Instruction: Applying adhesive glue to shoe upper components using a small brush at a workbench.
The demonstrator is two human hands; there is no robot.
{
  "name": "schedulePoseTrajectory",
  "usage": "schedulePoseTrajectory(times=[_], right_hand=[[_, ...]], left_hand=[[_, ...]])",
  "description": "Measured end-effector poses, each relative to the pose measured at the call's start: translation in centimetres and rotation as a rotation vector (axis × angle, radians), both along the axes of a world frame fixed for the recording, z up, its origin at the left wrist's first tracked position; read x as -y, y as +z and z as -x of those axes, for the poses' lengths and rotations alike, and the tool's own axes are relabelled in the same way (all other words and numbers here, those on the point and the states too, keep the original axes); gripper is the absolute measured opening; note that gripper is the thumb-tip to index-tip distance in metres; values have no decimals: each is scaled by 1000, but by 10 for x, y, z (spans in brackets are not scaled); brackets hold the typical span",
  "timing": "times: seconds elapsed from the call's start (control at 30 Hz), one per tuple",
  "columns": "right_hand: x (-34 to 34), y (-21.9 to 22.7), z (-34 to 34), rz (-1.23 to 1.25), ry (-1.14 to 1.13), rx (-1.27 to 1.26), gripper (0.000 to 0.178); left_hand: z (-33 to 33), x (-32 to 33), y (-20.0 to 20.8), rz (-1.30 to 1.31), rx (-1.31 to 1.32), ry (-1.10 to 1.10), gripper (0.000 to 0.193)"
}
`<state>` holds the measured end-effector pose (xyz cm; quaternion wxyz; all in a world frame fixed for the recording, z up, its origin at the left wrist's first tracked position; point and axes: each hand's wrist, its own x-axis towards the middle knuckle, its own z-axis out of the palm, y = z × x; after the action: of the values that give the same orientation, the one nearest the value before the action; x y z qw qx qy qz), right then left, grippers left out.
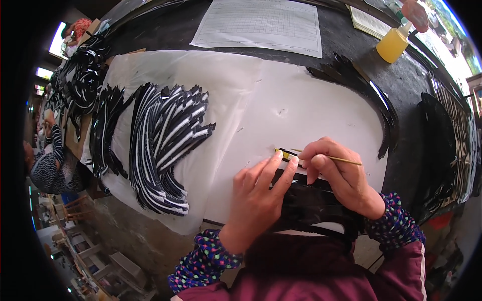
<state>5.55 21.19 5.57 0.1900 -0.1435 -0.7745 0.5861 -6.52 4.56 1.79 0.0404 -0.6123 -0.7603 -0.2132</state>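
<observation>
Strips point(306, 200) could shift and smear glue if your left hand point(261, 195), fingers flat on them, lifts while your right hand point(336, 170) pinches the stick point(341, 160).

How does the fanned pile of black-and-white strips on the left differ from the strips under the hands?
The fanned pile lies untouched, spread wide on the white paper; the strips under the hands are pressed down by the left hand, while the right hand holds a thin stick. The pile shows white stripes; the held strips look mostly black. Both are curved strips.
</observation>
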Motion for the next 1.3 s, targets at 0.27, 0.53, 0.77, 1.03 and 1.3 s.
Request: schedulePoseTrajectory(times=[0.27, 0.53, 0.77, 1.03, 1.3], right_hand=[[7, -18, 12, 2, -49, 100, 19], [7, -20, 12, 64, -66, 87, 20], [10, -21, 13, 48, -77, 45, 19], [10, -19, 13, 32, -62, 67, 19], [9, -23, 12, -15, -58, 53, 17]], left_hand=[[-4, 0, 1, -17, 43, 42, 41], [-5, 2, -6, -30, 29, 41, 47], [-5, 2, -3, -33, 57, 52, 39], [-4, 2, -2, -59, 53, 42, 43], [-6, 1, -5, -71, 73, 52, 44]])
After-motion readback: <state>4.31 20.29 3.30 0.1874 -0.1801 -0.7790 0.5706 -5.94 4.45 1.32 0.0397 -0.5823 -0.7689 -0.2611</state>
